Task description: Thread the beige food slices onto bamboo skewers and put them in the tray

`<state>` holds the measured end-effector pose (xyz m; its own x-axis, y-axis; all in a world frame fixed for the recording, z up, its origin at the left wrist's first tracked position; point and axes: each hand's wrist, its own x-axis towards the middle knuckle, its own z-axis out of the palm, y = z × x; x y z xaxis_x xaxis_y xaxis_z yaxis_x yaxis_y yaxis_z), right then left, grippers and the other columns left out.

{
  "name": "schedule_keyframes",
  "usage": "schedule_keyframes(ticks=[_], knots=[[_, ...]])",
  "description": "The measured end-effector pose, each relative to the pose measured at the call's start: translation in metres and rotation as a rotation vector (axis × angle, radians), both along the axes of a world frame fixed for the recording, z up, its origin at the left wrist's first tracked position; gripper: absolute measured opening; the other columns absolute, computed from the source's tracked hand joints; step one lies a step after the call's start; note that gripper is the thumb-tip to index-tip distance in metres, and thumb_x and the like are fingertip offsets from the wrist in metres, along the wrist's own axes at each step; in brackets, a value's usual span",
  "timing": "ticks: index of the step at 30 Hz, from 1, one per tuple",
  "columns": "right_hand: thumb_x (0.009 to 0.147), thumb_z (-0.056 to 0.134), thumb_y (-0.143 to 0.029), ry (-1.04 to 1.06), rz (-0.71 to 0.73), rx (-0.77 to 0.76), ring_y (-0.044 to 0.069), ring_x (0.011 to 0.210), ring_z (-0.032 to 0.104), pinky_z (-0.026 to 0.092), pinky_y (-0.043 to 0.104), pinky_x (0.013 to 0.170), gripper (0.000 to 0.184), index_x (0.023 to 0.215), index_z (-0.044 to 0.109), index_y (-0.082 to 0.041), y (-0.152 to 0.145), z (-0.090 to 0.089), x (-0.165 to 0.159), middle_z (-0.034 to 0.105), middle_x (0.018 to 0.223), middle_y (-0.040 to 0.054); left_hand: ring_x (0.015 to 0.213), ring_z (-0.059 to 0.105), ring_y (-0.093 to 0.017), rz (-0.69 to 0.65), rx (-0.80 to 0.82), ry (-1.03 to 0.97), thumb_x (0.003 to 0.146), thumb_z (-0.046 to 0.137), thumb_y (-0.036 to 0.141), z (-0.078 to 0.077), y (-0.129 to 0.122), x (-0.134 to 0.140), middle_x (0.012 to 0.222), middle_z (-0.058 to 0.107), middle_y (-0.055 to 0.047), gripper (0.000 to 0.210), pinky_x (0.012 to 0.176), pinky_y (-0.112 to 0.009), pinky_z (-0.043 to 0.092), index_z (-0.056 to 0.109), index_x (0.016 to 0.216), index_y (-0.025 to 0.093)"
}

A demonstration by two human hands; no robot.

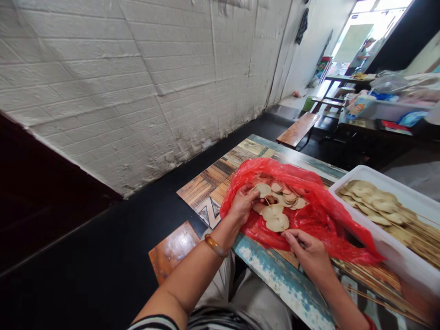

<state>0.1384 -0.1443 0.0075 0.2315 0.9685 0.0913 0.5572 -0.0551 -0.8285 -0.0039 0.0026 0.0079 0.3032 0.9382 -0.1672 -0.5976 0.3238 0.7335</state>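
Observation:
My right hand (pixel 307 252) pinches the lower end of a skewer carrying thin, round beige slices (pixel 276 219). The skewer's thin tip pokes out at the upper left, close to my left hand (pixel 244 201). My left fingers are closed on the edge of another round beige slice (pixel 264 190). Both hands are over an open red plastic bag (pixel 316 197), spread on the table. Loose round slices (pixel 290 197) lie heaped inside it. What food the slices are I cannot tell.
Right of the bag, a white tray (pixel 360 169) holds several filled skewers (pixel 378 201). Bare bamboo sticks (pixel 374 279) lie along the patterned table (pixel 209 178). A wooden stool (pixel 175 247) stands left, a bench (pixel 298 129) beyond. A person (pixel 362 55) is far back near the doorway.

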Motion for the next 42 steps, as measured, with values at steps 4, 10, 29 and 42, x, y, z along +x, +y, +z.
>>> schedule_keyframes(ticks=[4, 10, 29, 42], knots=[[0.083, 0.049, -0.044, -0.001, 0.000, 0.012, 0.015, 0.052, 0.056, 0.041, 0.022, 0.046, 0.032, 0.076, 0.069, -0.019, 0.000, 0.000, 0.000, 0.062, 0.057, 0.0008, 0.062, 0.061, -0.013, -0.003, 0.014, 0.020, 0.052, 0.079, 0.025, 0.001, -0.001, -0.001, 0.075, 0.065, -0.002, 0.041, 0.060, -0.026, 0.050, 0.053, 0.081, 0.014], [0.083, 0.050, -0.044, -0.003, 0.002, 0.026, 0.015, 0.054, 0.058, 0.044, 0.023, 0.051, 0.032, 0.077, 0.069, -0.019, 0.001, -0.004, 0.002, 0.064, 0.060, 0.0009, 0.058, 0.060, -0.012, 0.010, 0.048, 0.086, 0.054, 0.077, 0.024, -0.002, 0.000, 0.001, 0.071, 0.063, 0.000, 0.037, 0.059, -0.025, 0.050, 0.053, 0.080, 0.015], [0.085, 0.049, -0.043, 0.010, 0.019, 0.028, 0.016, 0.061, 0.060, 0.045, 0.023, 0.057, 0.033, 0.081, 0.069, -0.017, 0.004, -0.008, 0.001, 0.065, 0.067, 0.0026, 0.058, 0.059, -0.012, -0.026, 0.092, 0.141, 0.053, 0.077, 0.023, -0.004, -0.004, 0.002, 0.069, 0.060, 0.002, 0.033, 0.057, -0.024, 0.049, 0.054, 0.076, 0.016], [0.084, 0.050, -0.042, -0.037, 0.016, 0.074, 0.019, 0.068, 0.064, 0.049, 0.026, 0.062, 0.030, 0.084, 0.069, -0.018, 0.002, -0.012, 0.002, 0.071, 0.076, 0.0047, 0.060, 0.063, -0.015, -0.102, -0.007, 0.003, 0.060, 0.075, 0.023, -0.001, -0.004, -0.004, 0.075, 0.064, -0.006, 0.031, 0.058, -0.027, 0.051, 0.057, 0.084, 0.012]])
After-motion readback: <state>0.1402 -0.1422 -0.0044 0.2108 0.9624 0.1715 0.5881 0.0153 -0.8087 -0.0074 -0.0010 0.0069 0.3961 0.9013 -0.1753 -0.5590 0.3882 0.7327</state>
